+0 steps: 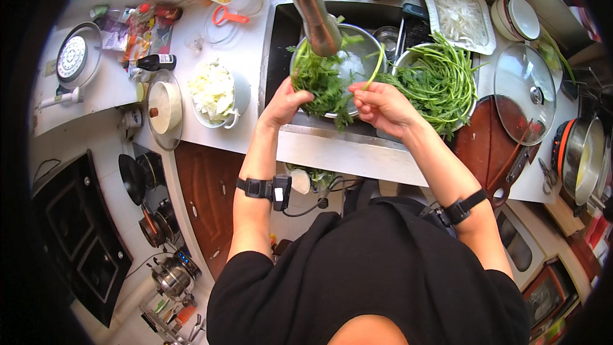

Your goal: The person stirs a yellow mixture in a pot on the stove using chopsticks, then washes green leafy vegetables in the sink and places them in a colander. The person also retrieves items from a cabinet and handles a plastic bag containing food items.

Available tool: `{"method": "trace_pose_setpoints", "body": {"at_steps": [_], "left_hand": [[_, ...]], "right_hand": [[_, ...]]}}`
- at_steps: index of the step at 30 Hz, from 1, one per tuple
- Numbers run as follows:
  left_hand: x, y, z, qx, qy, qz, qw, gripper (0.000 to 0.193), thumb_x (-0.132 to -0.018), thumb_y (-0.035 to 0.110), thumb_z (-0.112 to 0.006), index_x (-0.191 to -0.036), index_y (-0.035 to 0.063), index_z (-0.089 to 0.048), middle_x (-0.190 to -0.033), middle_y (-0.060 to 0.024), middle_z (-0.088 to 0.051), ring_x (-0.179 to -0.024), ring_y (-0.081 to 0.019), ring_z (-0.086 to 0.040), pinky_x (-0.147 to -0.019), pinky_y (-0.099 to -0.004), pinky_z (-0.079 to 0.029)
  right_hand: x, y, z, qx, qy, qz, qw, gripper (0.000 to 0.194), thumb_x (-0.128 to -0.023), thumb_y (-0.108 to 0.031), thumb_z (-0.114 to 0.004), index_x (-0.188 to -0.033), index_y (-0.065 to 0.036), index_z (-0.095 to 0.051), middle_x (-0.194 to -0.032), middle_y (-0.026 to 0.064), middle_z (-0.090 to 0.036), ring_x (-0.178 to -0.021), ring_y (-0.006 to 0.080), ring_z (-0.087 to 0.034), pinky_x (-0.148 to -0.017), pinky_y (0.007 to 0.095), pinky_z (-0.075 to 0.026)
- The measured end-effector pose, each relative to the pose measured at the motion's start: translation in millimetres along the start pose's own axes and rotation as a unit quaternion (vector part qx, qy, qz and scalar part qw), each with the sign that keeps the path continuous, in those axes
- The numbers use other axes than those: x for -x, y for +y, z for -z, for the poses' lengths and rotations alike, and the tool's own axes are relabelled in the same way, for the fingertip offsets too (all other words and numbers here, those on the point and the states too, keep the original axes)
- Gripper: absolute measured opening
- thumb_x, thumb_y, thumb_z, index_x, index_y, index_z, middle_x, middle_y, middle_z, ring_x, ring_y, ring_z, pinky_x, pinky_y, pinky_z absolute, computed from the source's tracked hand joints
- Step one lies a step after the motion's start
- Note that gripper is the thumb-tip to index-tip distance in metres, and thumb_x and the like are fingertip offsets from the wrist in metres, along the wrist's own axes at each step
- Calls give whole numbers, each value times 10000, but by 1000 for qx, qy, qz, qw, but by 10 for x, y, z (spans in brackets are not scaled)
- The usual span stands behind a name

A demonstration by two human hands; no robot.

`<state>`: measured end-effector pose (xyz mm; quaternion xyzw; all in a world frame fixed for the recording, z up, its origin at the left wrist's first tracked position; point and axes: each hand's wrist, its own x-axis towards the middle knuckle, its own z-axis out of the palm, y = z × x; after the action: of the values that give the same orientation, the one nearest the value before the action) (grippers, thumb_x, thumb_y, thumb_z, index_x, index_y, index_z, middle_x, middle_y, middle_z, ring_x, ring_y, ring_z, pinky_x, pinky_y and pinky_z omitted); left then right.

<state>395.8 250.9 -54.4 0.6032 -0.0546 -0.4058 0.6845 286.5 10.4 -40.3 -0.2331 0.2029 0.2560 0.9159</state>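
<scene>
Leafy green stalks (318, 79) hang over the near left rim of a steel bowl (368, 34) in the sink. My left hand (286, 103) grips the bunch at its left side, thumb across the leaves. Between the thumb and fingers of my right hand (383, 108) is one thin green stem (378, 68), which curves up over the bowl. Pale foamy-looking water (352, 66) shows inside the bowl. Right of my right hand, a white basin (401, 61) is heaped with more long-stemmed greens (438, 86). The faucet spout (325, 40) hides part of the bowl.
White shredded vegetable (462, 14) fills a tray behind the basin. A pot of chopped cabbage (213, 93) stands left of the sink (280, 52). Rightward are a glass lid (524, 91), a red-brown board (479, 148), a cleaver (515, 170) and scissors (547, 175). The counter's front edge (345, 146) runs below my wrists.
</scene>
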Motion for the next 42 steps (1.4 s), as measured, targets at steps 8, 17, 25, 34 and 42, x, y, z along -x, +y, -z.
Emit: {"method": "trace_pose_setpoints", "body": {"at_steps": [8, 17, 25, 34, 42], "left_hand": [[38, 62, -507, -244, -26, 6, 969, 578, -683, 168, -829, -1173, 14, -564, -1022, -35, -664, -944, -116, -615, -865, -284, -504], [-83, 15, -325, -148, 84, -53, 984, 277, -788, 45, -691, -1052, -19, -638, -972, -35, -682, -867, -104, -615, -798, -284, -511], [5, 143, -645, -243, -16, -11, 970, 388, -754, 114, -757, -1102, 1, -629, -1001, -32, -685, -910, -108, -625, -824, -279, -511], [-63, 139, -957, -466, 189, -142, 853, 333, -749, 221, -737, -1017, 50, -639, -920, -183, -696, -863, -347, -684, -721, -415, -525], [-395, 150, -1892, -538, 214, -267, 770, 399, -770, 222, -761, -1106, 69, -611, -965, -148, -646, -895, -340, -638, -748, -407, -524]], "right_hand": [[-301, 155, -153, -13, 43, 49, 998, 214, -899, -10, -586, -1111, -8, -560, -812, 55, -583, -645, 97, -510, -568, 222, -441], [276, 130, 12, 83, 70, 30, 994, 437, -916, -16, -596, -1323, -1, -435, -838, 31, -573, -667, 85, -522, -593, 214, -430], [-94, 26, -154, 29, 49, 75, 996, 99, -919, -36, -578, -1013, -23, -604, -791, 14, -568, -652, 81, -494, -577, 208, -417], [96, -124, -449, 250, 28, 83, 964, 49, -834, -27, -601, -878, -7, -611, -707, 23, -574, -582, 77, -473, -503, 228, -347], [1708, -112, 429, 354, 139, 155, 912, 398, -903, -104, -629, -1279, 13, -569, -813, 9, -629, -741, 81, -569, -665, 235, -466]]}}
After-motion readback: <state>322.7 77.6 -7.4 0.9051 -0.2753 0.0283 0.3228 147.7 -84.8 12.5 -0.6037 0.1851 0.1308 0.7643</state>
